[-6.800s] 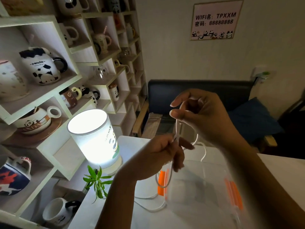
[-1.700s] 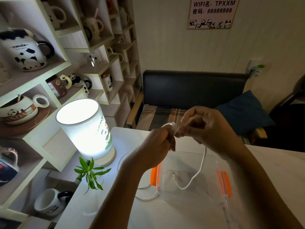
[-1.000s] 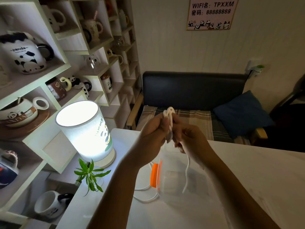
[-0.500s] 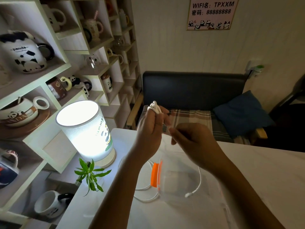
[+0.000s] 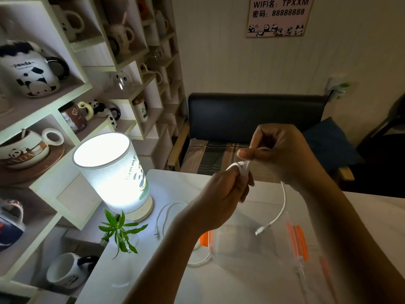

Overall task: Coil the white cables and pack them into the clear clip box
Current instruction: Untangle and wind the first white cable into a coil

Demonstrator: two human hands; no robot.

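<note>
Both hands apparently coiling white cable

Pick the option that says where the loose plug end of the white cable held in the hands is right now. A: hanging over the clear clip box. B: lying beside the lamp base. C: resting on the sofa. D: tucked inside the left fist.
A: from the right hand the white cable drops in a curve, its plug end hanging above the clear clip box.
</note>
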